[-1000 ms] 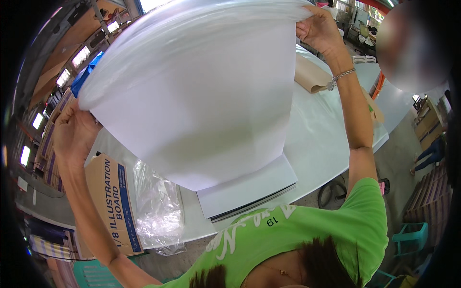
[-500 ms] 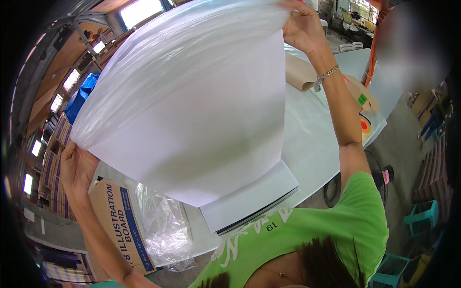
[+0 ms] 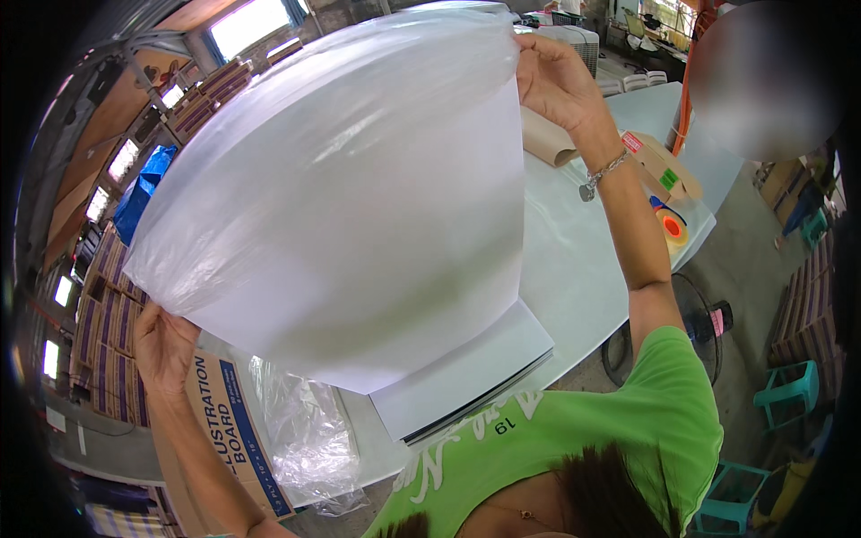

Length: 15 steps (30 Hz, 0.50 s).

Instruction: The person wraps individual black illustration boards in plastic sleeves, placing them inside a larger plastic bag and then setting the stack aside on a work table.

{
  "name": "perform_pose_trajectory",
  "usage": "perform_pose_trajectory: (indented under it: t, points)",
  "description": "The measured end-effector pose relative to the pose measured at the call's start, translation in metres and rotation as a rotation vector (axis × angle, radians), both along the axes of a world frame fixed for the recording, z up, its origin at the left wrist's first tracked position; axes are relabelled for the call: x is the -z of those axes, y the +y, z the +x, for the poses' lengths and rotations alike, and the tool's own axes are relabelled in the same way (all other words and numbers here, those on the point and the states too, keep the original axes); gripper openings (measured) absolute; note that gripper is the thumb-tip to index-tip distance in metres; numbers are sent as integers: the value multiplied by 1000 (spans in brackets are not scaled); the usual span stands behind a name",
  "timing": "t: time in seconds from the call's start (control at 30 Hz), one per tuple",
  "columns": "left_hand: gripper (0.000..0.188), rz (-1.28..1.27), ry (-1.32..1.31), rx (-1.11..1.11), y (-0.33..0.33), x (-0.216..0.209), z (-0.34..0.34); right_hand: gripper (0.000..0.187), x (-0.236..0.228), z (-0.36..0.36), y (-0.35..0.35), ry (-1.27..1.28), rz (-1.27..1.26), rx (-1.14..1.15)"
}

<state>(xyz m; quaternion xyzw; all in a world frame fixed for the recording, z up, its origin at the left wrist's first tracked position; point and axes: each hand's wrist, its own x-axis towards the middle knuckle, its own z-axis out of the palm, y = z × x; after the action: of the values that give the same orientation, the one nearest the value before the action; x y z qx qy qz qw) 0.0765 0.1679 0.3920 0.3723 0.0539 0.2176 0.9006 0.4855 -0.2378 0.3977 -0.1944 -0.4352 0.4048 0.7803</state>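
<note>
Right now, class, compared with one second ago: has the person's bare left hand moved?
Yes: the bare left hand has come lower in the view, dropping against the brown cardboard box with a blue band.

Large window (image 3: 254, 29): bright daylight, upper left, beside a blue curtain (image 3: 294, 11).
Small windows (image 3: 124, 160): a glowing row down the left.
Counter (image 3: 578, 260): pale, glossy, at centre.
Floor (image 3: 740, 269): grey, showing at right.
Stools (image 3: 787, 390): teal, lower right.
Stacked cartons (image 3: 112, 332): striped brown, on both sides.
</note>
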Motion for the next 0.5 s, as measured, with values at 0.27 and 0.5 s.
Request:
perform_pose_trajectory:
  t: [0.27,0.5]
  points:
    - [36,82,253,-127,-7,84,-2,27,128,2,0,239,-156,-126]
    - [37,-125,268,33,4,120,-15,41,161,-19,-29,350,-206,89]
